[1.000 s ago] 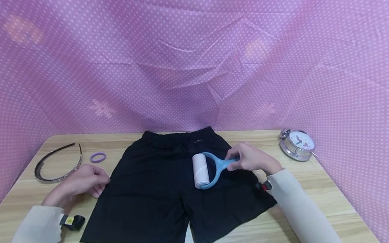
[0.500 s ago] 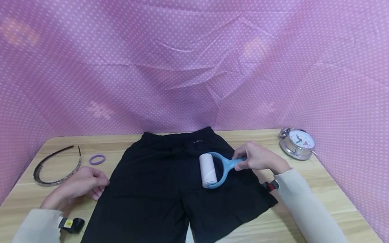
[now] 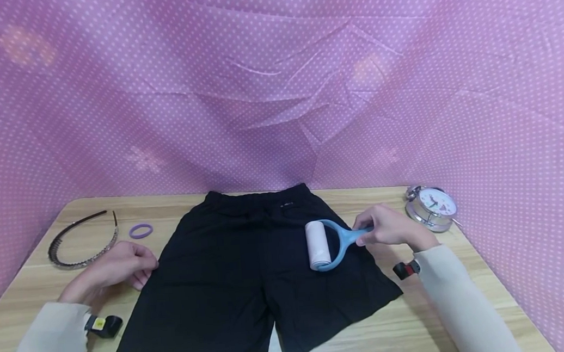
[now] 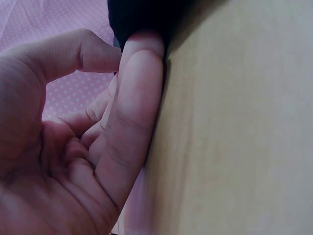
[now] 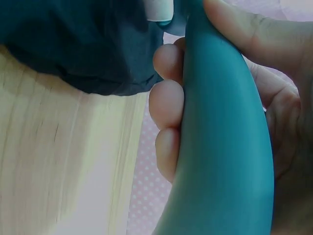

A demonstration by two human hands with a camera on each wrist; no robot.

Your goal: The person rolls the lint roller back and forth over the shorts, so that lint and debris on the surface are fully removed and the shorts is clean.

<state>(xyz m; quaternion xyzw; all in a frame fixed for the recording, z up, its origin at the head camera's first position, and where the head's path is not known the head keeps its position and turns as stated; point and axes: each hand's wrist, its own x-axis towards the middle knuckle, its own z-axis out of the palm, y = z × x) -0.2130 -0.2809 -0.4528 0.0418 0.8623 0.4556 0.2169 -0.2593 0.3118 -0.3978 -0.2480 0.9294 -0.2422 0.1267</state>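
Black shorts [image 3: 210,279] lie spread flat on the table, waistband at the far side. At their left edge my left hand [image 3: 123,266] pinches the cloth; in the left wrist view the thumb and a finger [image 4: 139,93] meet at the black fabric [image 4: 142,14]. My right hand [image 3: 389,227] holds a lint roller by its blue handle [image 5: 225,127], with fingers wrapped round it. The lint roller's white roll [image 3: 318,244] sits over the right leg of the shorts and seems to touch it.
A dark headband [image 3: 61,243] and a purple ring-shaped band [image 3: 140,231] lie on the wooden table [image 3: 444,317] at the left. A silver alarm clock [image 3: 431,209] stands at the back right. Pink dotted cloth [image 3: 276,89] hangs behind and at both sides.
My right hand has drawn the lint roller to the right across the right half of the shorts. The left hand keeps its pinch at the left edge.
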